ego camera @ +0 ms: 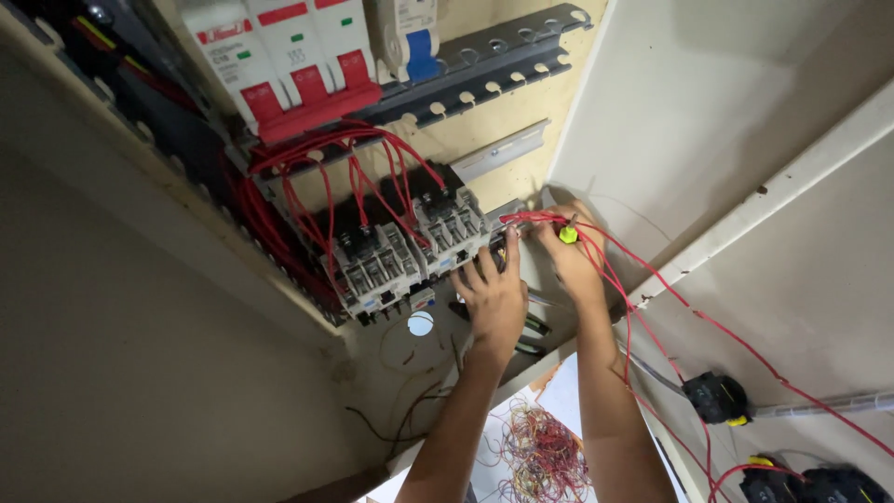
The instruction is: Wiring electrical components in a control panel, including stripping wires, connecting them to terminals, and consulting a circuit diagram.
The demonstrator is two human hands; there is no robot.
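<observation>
Inside an open electrical cabinet, my left hand point(494, 296) rests with spread fingers against the right side of two grey contactors point(410, 247) wired with red wires point(363, 182). My right hand point(570, 253) is closed around a screwdriver with a yellow-green handle point(567, 234), its tip pointing toward the contactors. Thin red wires point(652, 279) run from beside that hand down to the right. Above, white and red circuit breakers point(289, 56) sit on a perforated metal rail point(507, 61).
A round hole point(420, 323) opens in the backplate below the contactors. The white cabinet side wall point(726, 121) stands to the right. Black and yellow tools point(717, 399) lie at lower right. A tangle of coloured wire offcuts point(540, 456) lies below between my arms.
</observation>
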